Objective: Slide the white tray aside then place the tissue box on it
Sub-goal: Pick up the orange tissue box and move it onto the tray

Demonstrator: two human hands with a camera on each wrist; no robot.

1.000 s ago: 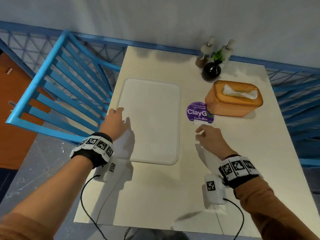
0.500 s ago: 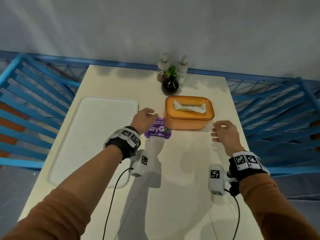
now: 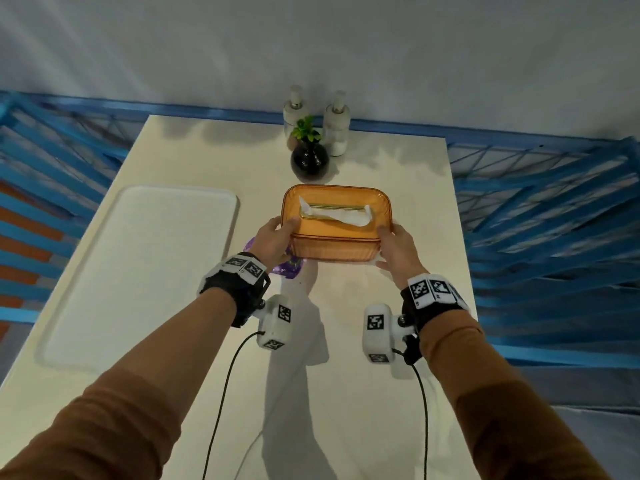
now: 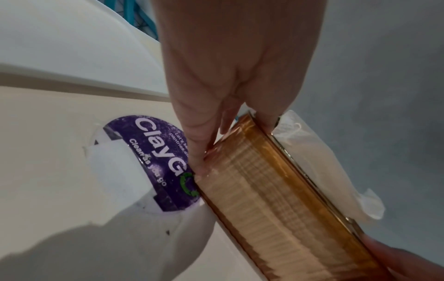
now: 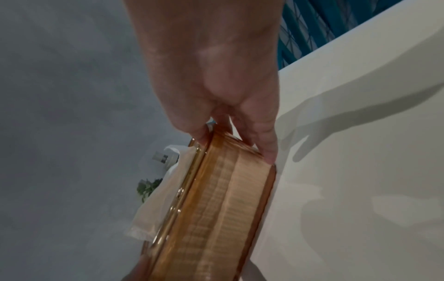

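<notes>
An amber see-through tissue box [image 3: 335, 237] with a white tissue poking from its slot sits mid-table. My left hand [image 3: 277, 239] grips its left end, thumb on the lid and fingers down the side [image 4: 199, 152]. My right hand [image 3: 394, 245] grips the right end the same way [image 5: 240, 136]. I cannot tell whether the tissue box [image 4: 276, 199] [image 5: 216, 199] touches the table. The white tray [image 3: 145, 271] lies flat along the table's left side, apart from both hands.
A purple round sticker [image 3: 291, 265] [image 4: 158, 161] lies on the white table [image 3: 346, 393] just left of the box. A black vase with a green sprig [image 3: 309, 157] and two pump bottles [image 3: 334, 128] stand at the far edge. Blue railings flank both sides.
The left hand left the tray and went right to the box's left end. The right hand reached forward to its right end. Both now grip the box.
</notes>
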